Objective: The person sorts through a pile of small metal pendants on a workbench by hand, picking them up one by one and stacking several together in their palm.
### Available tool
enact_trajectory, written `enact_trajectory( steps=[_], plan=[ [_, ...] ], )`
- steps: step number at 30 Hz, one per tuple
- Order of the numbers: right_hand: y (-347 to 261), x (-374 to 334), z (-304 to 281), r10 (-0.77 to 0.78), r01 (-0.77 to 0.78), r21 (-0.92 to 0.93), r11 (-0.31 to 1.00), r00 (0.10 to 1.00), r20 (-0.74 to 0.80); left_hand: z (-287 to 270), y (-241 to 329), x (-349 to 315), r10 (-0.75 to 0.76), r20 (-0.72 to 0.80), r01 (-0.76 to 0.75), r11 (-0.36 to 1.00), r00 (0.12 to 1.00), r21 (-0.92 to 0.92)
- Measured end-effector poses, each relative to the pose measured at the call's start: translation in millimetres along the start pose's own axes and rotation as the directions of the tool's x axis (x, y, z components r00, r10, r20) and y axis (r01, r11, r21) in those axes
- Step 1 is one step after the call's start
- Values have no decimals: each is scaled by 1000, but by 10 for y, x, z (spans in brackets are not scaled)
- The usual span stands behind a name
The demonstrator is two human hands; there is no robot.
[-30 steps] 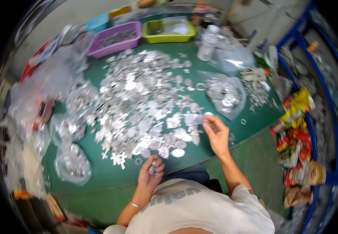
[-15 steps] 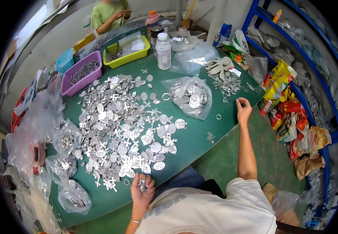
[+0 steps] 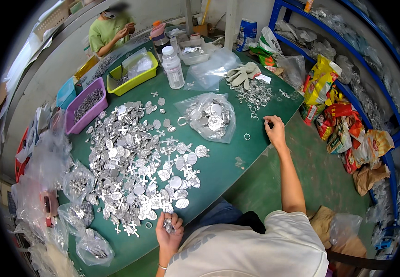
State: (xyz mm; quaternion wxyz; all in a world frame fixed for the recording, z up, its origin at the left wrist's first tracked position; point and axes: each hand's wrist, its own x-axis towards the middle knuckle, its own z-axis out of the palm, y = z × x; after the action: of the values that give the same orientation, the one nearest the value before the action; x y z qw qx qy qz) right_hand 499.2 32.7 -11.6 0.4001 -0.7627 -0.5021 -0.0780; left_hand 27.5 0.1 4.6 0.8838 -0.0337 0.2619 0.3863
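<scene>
My left hand (image 3: 169, 234) is at the table's near edge, fingers curled around a few small silver metal charms (image 3: 168, 225). Just beyond it spreads a big loose pile of silver medals and crosses (image 3: 131, 161). My right hand (image 3: 275, 131) reaches over the table's right edge with thumb and fingers pinched together; whatever is between them is too small to make out. Close to that hand lies a single metal ring (image 3: 247, 136). Farther off are a heap of small rings and clasps (image 3: 254, 94) and a clear bag of medals (image 3: 211, 117).
On the green table (image 3: 218, 164) stand a purple bin (image 3: 87, 111), a yellow-green bin (image 3: 135, 76) and a white bottle (image 3: 173, 69). A glove (image 3: 243, 75) lies at the far right. Filled bags (image 3: 94, 247) line the left edge. Blue shelving (image 3: 347, 51) rises at right. Another person (image 3: 112, 32) works beyond.
The whole view has shifted, so the table's things sit farther left in the picture. Both hands keep much the same pose and place at the table.
</scene>
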Motion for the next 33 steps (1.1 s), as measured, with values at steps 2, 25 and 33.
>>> enact_trajectory(
  steps=[2,25,33],
  plan=[
    [16,-13,-27,-31,31,-23,999,999,-10,33,-15,5,-1,-44,1,1000,999,9],
    [-130,51,169,209,-209,38,977,978,-18,72,-74,5,-16,-29,16,1000,999,-13],
    [78,-11,60,92,-107,-85,991,981,-169,94,-84,-13,-42,-61,40,998,997,-42]
  ],
)
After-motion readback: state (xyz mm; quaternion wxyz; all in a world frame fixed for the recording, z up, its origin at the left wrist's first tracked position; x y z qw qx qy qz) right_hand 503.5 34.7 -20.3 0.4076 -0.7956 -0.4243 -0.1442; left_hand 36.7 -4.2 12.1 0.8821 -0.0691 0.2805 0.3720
